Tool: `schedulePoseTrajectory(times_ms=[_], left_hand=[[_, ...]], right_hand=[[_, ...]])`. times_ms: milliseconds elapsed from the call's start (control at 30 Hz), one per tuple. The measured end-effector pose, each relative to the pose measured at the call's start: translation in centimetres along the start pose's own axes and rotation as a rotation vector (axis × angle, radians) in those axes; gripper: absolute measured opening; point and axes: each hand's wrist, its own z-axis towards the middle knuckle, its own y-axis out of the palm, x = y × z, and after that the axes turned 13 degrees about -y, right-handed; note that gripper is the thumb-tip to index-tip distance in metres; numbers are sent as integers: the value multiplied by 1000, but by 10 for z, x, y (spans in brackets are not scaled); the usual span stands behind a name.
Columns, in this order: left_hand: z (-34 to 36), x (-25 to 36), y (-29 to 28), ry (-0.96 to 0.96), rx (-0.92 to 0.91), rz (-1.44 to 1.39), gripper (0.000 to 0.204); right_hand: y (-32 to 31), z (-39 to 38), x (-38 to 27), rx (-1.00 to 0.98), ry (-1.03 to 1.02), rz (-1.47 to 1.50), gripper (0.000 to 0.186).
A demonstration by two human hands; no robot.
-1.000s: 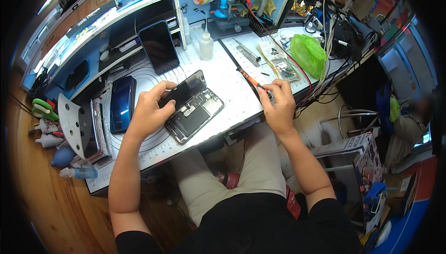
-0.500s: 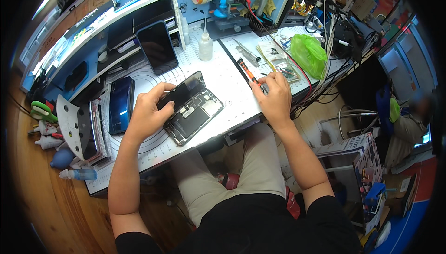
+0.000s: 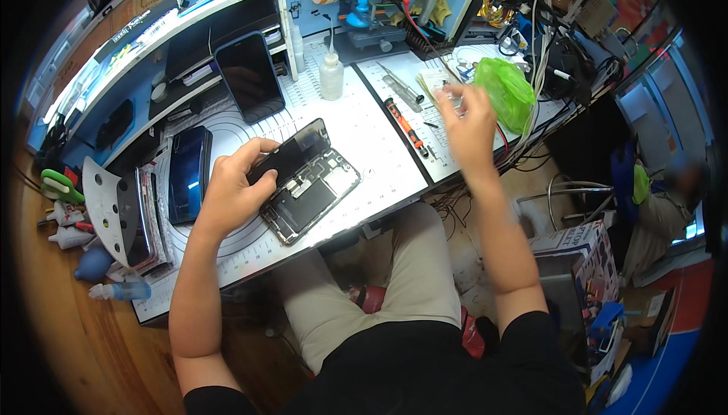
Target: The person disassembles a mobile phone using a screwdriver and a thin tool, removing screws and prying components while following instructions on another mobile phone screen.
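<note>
My left hand (image 3: 236,191) is closed on the screen (image 3: 288,155) of an opened smartphone, thumb in front and fingers behind. That dark panel stands tilted up along the far-left side of the phone body (image 3: 312,199). Inside the body, the battery and circuit parts lie bare on the white mat (image 3: 379,149). My right hand (image 3: 472,123) is raised over the right part of the bench, fingers bent and blurred by motion; whether they hold anything is unclear. Left of it rests an orange-and-black screwdriver (image 3: 407,128). A small clear bag of parts is mostly hidden behind that hand.
A dark phone (image 3: 250,79) leans against the shelf; a blue phone (image 3: 189,174) lies left of my left hand. A clear dropper bottle (image 3: 331,76) stands behind the opened phone. A green plastic bag (image 3: 503,95) and cables (image 3: 542,123) crowd the bench's right side.
My right hand has moved up and right, away from the screwdriver, which now shows in full. My left hand keeps its hold on the screen. The whole view has shifted slightly.
</note>
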Motion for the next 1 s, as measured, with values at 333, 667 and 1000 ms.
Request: schedulePoseTrajectory(times_ms=[333, 667, 1000], left_hand=[[3, -4, 3, 3, -11, -67, 27], [4, -3, 3, 6, -11, -58, 26], [5, -1, 2, -11, -32, -62, 26]], right_hand=[[53, 148, 203, -320, -102, -289, 17], [67, 145, 216, -428, 14, -148, 19], [58, 142, 202, -415, 114, 21, 20]])
